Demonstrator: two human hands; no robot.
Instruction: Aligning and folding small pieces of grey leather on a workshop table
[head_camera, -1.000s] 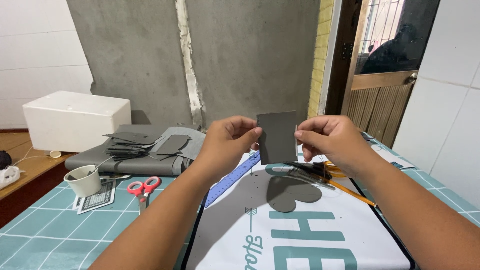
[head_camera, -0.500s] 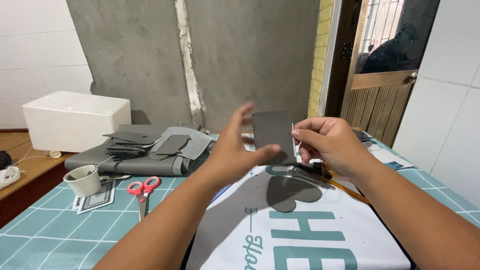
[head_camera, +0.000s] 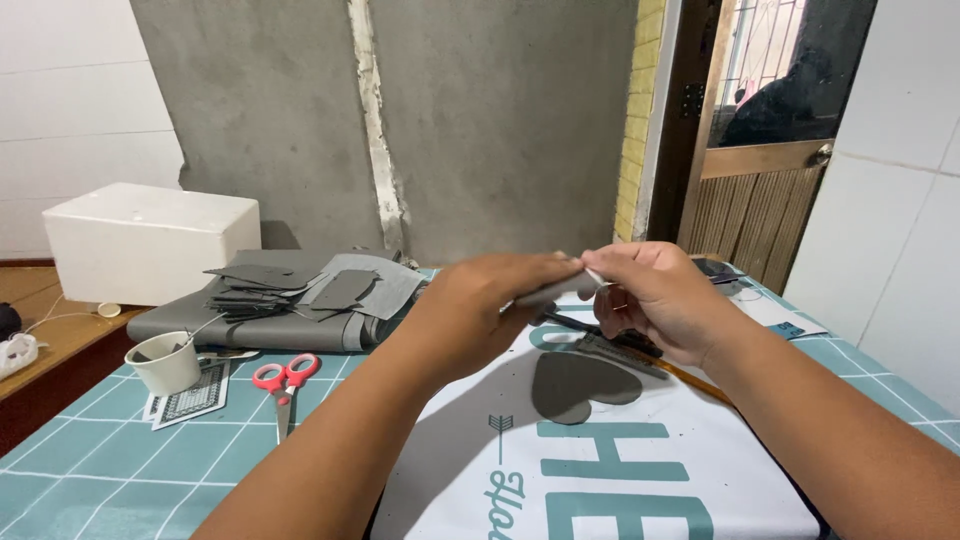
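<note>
The grey sheet now lies flat, edge-on, no longer upright. Left hand and right hand pinch it. Scissors lie at eight o'clock.

Left arm: bare forearm runs from the near left edge toward the centre.
Left hand: back up, fingers curled, tips pinched toward the right.
Right arm: bare forearm comes in from the near right corner.
Right hand: fingers bent, thumb and forefinger pinched, meeting the left fingertips.
</note>
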